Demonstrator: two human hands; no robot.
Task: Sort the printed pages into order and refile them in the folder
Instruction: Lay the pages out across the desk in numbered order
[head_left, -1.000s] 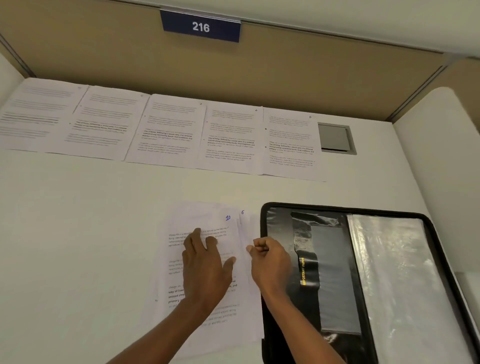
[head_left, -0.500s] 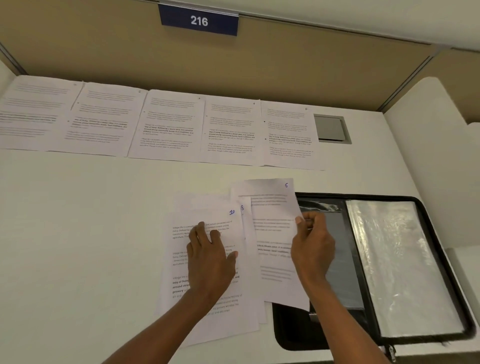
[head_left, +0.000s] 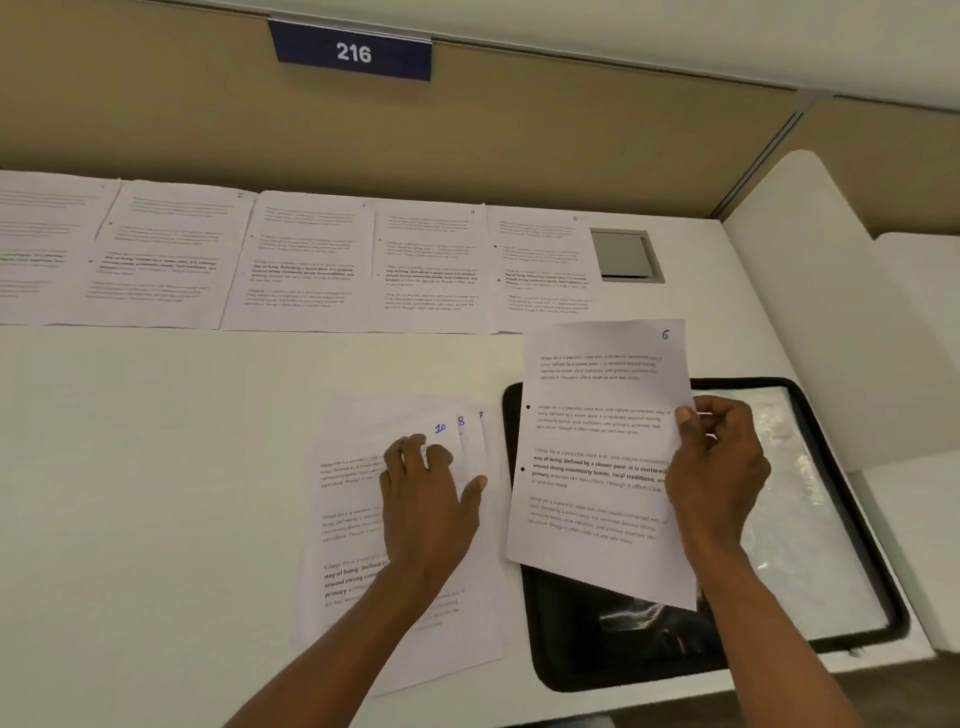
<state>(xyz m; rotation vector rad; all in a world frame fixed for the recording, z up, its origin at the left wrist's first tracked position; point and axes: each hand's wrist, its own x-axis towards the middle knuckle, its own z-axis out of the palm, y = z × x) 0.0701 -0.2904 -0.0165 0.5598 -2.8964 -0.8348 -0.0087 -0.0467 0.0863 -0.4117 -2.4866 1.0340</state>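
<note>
Fingers (head_left: 410, 454) of the left hand (head_left: 426, 499) lie spread and almost straight, pressing flat on the loose stack (head_left: 353, 551) of printed pages, with the thumb splayed toward the right; they grip nothing. Just past those fingertips the stack's top corners fan out, and on my feed I read a blue handwritten 10 and an 8, then a third number cut off by the sheet edge. To the right of that thumb, the right hand (head_left: 722, 467) pinches the sheet marked 6 (head_left: 587, 467) by its right edge, thumb on the printed face and the other fingers curled behind it. I see that sheet held up off the desk and slightly tilted, just apart from the stack. Its lower part hangs over the open black folder (head_left: 571, 660), which lies flat beneath the right hand, with a clear plastic sleeve showing beyond the knuckles. Farther out from both sets of fingertips, a row of five pages (head_left: 311, 260) lies side by side along the back of the white desk (head_left: 156, 467). A grey hatch (head_left: 626, 254) sits at the row's right end. Beyond it stands a tan partition (head_left: 519, 135) carrying a blue sign (head_left: 353, 52) that reads 216.
</note>
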